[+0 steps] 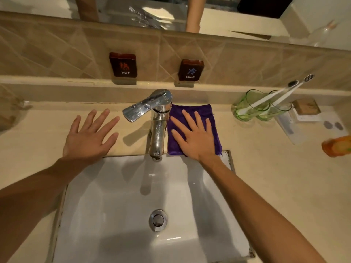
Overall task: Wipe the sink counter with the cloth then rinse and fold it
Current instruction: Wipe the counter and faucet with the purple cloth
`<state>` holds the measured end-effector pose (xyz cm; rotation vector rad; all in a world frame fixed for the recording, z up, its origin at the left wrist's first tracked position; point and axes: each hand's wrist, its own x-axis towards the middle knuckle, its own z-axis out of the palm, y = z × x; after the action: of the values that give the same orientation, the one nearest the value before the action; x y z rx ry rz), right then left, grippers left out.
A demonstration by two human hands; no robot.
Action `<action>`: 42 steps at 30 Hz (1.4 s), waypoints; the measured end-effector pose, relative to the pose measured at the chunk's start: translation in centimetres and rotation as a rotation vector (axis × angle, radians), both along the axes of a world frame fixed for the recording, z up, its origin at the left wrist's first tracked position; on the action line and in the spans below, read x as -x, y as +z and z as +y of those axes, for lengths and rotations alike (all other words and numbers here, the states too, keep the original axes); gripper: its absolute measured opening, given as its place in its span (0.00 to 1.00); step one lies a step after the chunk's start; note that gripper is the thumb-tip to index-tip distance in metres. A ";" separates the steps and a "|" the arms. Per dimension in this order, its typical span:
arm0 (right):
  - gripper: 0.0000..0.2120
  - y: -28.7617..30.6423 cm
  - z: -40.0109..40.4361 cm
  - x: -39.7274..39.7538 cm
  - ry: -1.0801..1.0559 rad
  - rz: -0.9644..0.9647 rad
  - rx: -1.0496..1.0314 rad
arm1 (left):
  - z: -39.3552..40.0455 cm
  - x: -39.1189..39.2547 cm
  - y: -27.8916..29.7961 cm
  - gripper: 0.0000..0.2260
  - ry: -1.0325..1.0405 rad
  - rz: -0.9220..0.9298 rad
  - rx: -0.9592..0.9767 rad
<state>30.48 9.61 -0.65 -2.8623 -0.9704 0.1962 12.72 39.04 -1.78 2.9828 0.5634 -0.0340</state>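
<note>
Purple cloth (pixel 197 114): folded to a flat rectangle, lying on the beige tabletop (pixel 266 158) just right of the tap, its near edge at the rim of the sink (pixel 114 215).

Right hand (pixel 197 138): palm down on the cloth, fingers (pixel 187 118) straight and spread, pressing flat; nothing pinched.

Left hand (pixel 89 137): palm down over the bare tabletop left of the tap, fingers straight and fanned apart, holding nothing. Whether it touches the surface cannot be told.

Chrome tap (pixel 157 130): single lever pointing left, water drops on the lever, spout reaching over the back edge of the basin.

White basin: rectangular, set into the tabletop, with a round metal drain plug (pixel 158 220) near its middle.

Two dark wall plaques on the tiled ledge behind the tap: one marked HOT (pixel 123 64) to the left, one marked COLD (pixel 191 70) to the right.

Two green glass tumblers (pixel 252 107): side by side at the right rear of the tabletop, each carrying a white toothbrush (pixel 269 95) that leans right with dark bristles uppermost.

Orange object (pixel 337 146): at the far right edge, partly cut off, kind unclear.

Mirror (pixel 142 14): along the top, above the tiles.
</note>
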 end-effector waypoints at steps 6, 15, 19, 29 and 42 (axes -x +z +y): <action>0.28 0.5 -6.7 -4.4 -0.115 -0.016 0.053 | 0.0 0.0 0.0 0.27 0.013 0.012 -0.001; 0.26 -0.2 -2.3 -2.8 -0.200 0.000 0.058 | -0.4 -0.6 -1.7 0.24 -0.079 -0.196 -0.178; 0.26 -0.2 2.2 0.0 -0.007 0.021 0.038 | -0.4 -0.6 -1.3 0.24 -0.066 -0.191 -0.184; 0.26 0.0 0.4 -3.8 0.136 0.014 0.017 | 0.1 -0.2 -0.8 0.27 0.013 -0.020 -0.057; 0.28 0.3 -6.6 -5.9 0.114 0.011 0.039 | -0.3 -0.3 0.0 0.27 0.063 0.026 0.004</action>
<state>36.35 2.98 -0.34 -2.8390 -1.1404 0.2434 13.03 38.70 -1.76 2.9629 0.6584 -0.0693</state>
